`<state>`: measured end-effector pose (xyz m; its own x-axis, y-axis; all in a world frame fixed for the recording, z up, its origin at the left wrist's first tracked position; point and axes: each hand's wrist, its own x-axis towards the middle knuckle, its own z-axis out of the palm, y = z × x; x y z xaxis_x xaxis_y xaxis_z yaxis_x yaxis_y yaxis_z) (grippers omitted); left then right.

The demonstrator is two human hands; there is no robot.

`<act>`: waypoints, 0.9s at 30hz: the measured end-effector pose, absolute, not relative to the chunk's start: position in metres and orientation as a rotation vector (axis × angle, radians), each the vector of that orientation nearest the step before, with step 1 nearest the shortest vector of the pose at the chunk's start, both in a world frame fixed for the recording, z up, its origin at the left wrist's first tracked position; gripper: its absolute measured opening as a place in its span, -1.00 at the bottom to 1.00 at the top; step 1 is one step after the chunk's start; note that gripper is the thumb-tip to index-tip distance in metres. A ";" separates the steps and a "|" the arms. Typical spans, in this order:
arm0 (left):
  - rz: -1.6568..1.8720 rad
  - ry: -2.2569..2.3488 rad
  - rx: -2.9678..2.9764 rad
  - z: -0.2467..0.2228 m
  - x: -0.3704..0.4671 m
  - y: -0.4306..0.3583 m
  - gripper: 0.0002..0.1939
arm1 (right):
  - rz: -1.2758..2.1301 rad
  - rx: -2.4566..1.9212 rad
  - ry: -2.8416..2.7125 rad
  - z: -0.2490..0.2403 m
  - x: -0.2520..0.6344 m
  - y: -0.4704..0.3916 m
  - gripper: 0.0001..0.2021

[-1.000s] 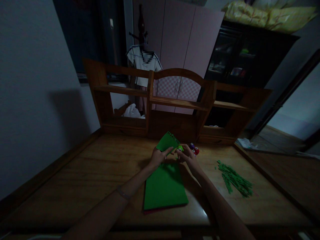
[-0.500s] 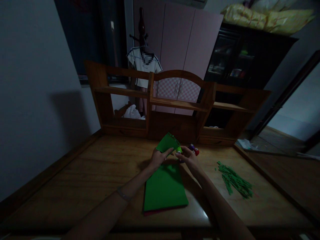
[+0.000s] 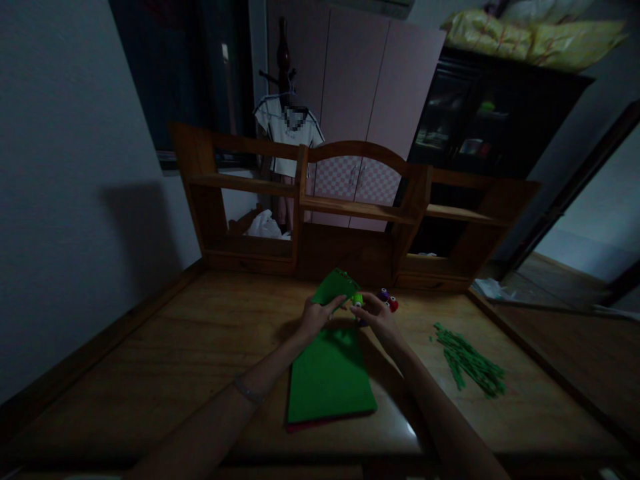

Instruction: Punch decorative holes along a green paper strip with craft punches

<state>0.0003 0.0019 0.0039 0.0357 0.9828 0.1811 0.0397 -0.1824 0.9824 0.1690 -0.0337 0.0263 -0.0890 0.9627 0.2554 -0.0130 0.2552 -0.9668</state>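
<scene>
My left hand (image 3: 316, 316) is closed on a green sheet (image 3: 332, 285), whose upper right edge has a row of small cuts or holes. Just right of that edge, my right hand (image 3: 379, 315) grips a small light-green punch-like tool (image 3: 358, 300) with a white round spot. Below both hands a stack of green sheets (image 3: 330, 380) lies on the wooden desk, a red layer showing at its bottom edge. Beyond my right fingers sit a purple piece (image 3: 383, 293) and a red piece (image 3: 393, 304), each with a round eye-like spot.
A pile of thin green strips (image 3: 470, 360) lies on the desk (image 3: 190, 360) at the right. Along the desk's back edge stands a wooden shelf unit (image 3: 357, 208). A raised wooden rim borders the right side.
The held green sheet has tilted slightly, its top edge a little lower. Both hands stay in nearly the same place.
</scene>
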 end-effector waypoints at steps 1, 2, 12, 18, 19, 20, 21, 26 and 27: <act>1.299 1.118 1.387 0.004 0.000 0.002 -0.56 | 1.084 -0.975 -1.381 0.026 0.169 -0.034 -0.58; 1.298 1.115 1.383 0.003 0.000 0.002 -0.56 | 1.088 -0.978 -1.378 0.026 0.169 -0.034 -0.59; 1.282 1.155 1.388 0.006 0.000 0.000 -0.57 | 1.069 -1.029 -1.382 0.031 0.167 -0.036 -0.56; 1.275 1.191 1.370 0.018 0.000 -0.006 -0.56 | 1.046 -1.004 -1.416 0.033 0.168 -0.037 -0.62; 1.277 1.194 1.359 0.019 0.000 -0.007 -0.57 | 1.052 -0.998 -1.419 0.033 0.168 -0.037 -0.62; 1.279 1.194 1.351 0.020 0.001 -0.008 -0.58 | 1.060 -0.996 -1.419 0.032 0.168 -0.037 -0.61; 1.281 1.194 1.348 0.020 0.001 -0.008 -0.59 | 1.068 -0.999 -1.418 0.032 0.168 -0.037 -0.60; 1.304 1.168 1.410 0.017 0.000 -0.007 -0.61 | 1.053 -1.019 -1.430 0.028 0.169 -0.033 -0.57; 1.315 1.157 1.425 0.016 0.000 -0.007 -0.61 | 1.045 -1.024 -1.431 0.027 0.169 -0.033 -0.57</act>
